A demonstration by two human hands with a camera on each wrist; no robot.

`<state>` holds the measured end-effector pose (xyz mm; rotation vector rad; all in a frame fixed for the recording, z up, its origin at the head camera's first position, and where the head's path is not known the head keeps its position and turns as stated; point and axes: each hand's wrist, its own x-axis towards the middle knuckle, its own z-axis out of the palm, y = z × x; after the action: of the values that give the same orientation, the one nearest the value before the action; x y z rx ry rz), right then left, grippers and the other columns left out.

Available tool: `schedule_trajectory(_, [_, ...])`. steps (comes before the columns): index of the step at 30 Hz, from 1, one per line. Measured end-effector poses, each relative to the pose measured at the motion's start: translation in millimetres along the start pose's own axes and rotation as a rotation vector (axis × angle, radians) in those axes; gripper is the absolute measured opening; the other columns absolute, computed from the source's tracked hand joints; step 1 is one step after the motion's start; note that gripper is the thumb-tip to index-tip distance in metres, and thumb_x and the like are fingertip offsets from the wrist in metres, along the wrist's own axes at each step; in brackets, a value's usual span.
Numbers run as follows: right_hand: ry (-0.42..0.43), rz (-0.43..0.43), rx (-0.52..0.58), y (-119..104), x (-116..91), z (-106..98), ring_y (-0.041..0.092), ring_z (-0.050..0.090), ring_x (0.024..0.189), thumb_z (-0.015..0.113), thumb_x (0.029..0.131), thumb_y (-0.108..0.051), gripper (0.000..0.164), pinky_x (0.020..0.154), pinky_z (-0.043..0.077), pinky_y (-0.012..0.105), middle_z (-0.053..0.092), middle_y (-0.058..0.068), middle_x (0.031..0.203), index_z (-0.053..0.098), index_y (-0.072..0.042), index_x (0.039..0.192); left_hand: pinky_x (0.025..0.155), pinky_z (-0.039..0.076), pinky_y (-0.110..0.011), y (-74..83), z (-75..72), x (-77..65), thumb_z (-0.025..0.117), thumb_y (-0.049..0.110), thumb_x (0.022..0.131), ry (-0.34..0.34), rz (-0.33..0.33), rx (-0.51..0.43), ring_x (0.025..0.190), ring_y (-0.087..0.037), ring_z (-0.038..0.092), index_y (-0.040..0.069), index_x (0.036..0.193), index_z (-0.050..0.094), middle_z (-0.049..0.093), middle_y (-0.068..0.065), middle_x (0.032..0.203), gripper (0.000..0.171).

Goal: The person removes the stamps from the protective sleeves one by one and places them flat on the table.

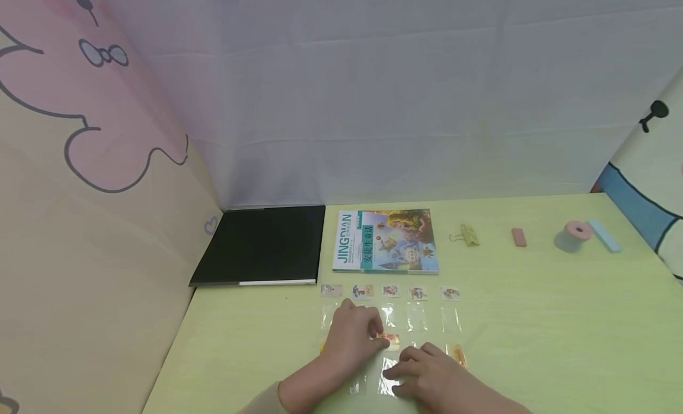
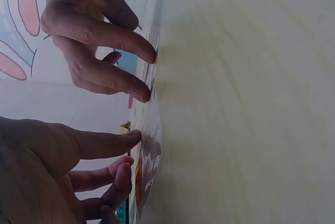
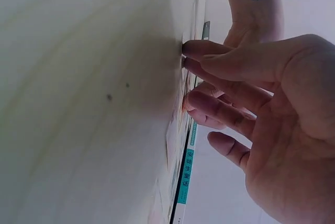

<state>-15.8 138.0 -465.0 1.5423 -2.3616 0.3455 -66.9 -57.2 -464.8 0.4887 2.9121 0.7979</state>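
My left hand (image 1: 349, 337) is over the rows of clear plastic sleeves, its thumb touching down at an orange card (image 1: 393, 341). Its other fingers are bent above the sheet, as the left wrist view shows. Close by on the right, my right hand (image 1: 429, 372) rests its fingertips on a clear sleeve (image 1: 386, 385) in the front row. From the right wrist, the left hand (image 3: 204, 114) appears behind the right hand's fingers (image 3: 230, 85). Another orange card (image 1: 457, 354) lies right of the hands. Part of the sleeves is hidden under both hands.
Several small picture stickers (image 1: 363, 291) lie in a row behind the sleeves. Farther back are a black folder (image 1: 261, 245) and a picture book (image 1: 386, 242). A binder clip (image 1: 468, 235), pink eraser (image 1: 519, 237), pink-topped spool (image 1: 573, 236) and light-blue bar (image 1: 605, 236) stand to the right.
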Motion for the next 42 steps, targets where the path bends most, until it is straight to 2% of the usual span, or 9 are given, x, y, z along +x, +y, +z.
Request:
schedule_trajectory(4, [-0.029,0.034,0.072,-1.0,0.8,-3.5,0.008,0.056,0.096,0.074,0.073,-0.029,0.018,0.072,0.039,0.021,0.065,-0.016,0.106,0.072,-0.029,0.090,0.062,0.030,-0.022,-0.2,0.6,0.5,0.081,0.034,0.066,-0.001,0.003,0.003,0.069,-0.008,0.036,0.024,0.068,0.063,0.052,0.015,0.060,0.021])
schedule_trajectory(9, [-0.028,0.161,0.160,-1.8,1.3,-6.7,0.006,0.055,0.099,0.072,0.078,-0.036,0.027,0.075,0.041,0.022,0.063,-0.015,0.109,0.068,-0.024,0.102,0.063,0.029,-0.022,0.5,0.7,0.8,0.081,0.034,0.067,0.006,0.009,0.006,0.069,-0.008,0.036,0.024,0.067,0.062,0.052,0.015,0.060,0.021])
schedule_trajectory(14, [0.067,0.310,0.056,3.1,-1.6,-11.2,0.008,0.052,0.090,0.074,0.066,-0.015,0.030,0.076,0.042,0.026,0.060,-0.012,0.097,0.065,-0.019,0.095,0.063,0.030,-0.022,8.0,1.0,2.0,0.080,0.035,0.068,-0.012,0.013,-0.029,0.070,-0.008,0.037,0.027,0.064,0.060,0.051,0.017,0.059,0.022])
schedule_trajectory(17, [0.083,0.438,0.012,5.5,-4.1,-13.1,0.007,0.047,0.084,0.073,0.065,-0.013,0.027,0.075,0.043,0.027,0.056,-0.012,0.088,0.062,-0.020,0.088,0.064,0.030,-0.022,16.5,4.7,4.6,0.080,0.035,0.068,-0.048,0.035,-0.043,0.070,-0.008,0.037,0.029,0.065,0.060,0.050,0.018,0.059,0.021])
schedule_trajectory(20, [0.079,0.524,-0.014,6.4,-6.4,-12.9,0.006,0.042,0.078,0.074,0.063,-0.014,0.025,0.071,0.041,0.025,0.052,-0.013,0.081,0.057,-0.020,0.081,0.064,0.030,-0.022,25.3,12.1,6.2,0.080,0.040,0.067,-0.082,0.062,0.000,0.071,-0.008,0.036,0.029,0.071,0.062,0.049,0.018,0.061,0.021])
schedule_trajectory(24, [0.057,0.568,-0.026,7.0,-8.5,-11.6,0.006,0.036,0.072,0.077,0.059,-0.016,0.029,0.068,0.037,0.023,0.045,-0.015,0.074,0.054,-0.019,0.077,0.064,0.028,-0.022,36.4,22.0,4.8,0.079,0.048,0.065,-0.107,0.090,0.086,0.071,-0.007,0.035,0.030,0.078,0.063,0.046,0.019,0.062,0.027])
schedule_trajectory(29, [0.046,0.589,-0.054,7.5,-11.4,-10.2,0.007,0.035,0.071,0.075,0.056,-0.014,0.032,0.067,0.037,0.023,0.043,-0.014,0.074,0.056,-0.017,0.082,0.066,0.027,-0.022,46.4,26.7,2.0,0.081,0.048,0.062,-0.106,0.138,0.135,0.070,-0.007,0.033,0.030,0.083,0.060,0.042,0.020,0.061,0.035])
schedule_trajectory(33, [0.068,0.593,-0.075,7.8,-13.4,-9.6,0.008,0.037,0.071,0.075,0.054,-0.013,0.035,0.066,0.038,0.024,0.045,-0.012,0.076,0.057,-0.015,0.084,0.067,0.027,-0.021,48.9,28.9,1.6,0.081,0.047,0.062,-0.079,0.184,0.173,0.071,-0.006,0.032,0.030,0.081,0.059,0.041,0.020,0.063,0.034])
schedule_trajectory(42, [0.003,0.668,-0.016,8.6,-15.0,-10.8,0.007,0.039,0.073,0.082,0.054,-0.023,0.040,0.068,0.040,0.027,0.047,-0.013,0.076,0.057,-0.017,0.084,0.065,0.026,-0.021,51.6,29.4,2.3,0.080,0.046,0.064,-0.079,0.214,0.200,0.072,-0.008,0.031,0.027,0.077,0.058,0.040,0.017,0.066,0.032])
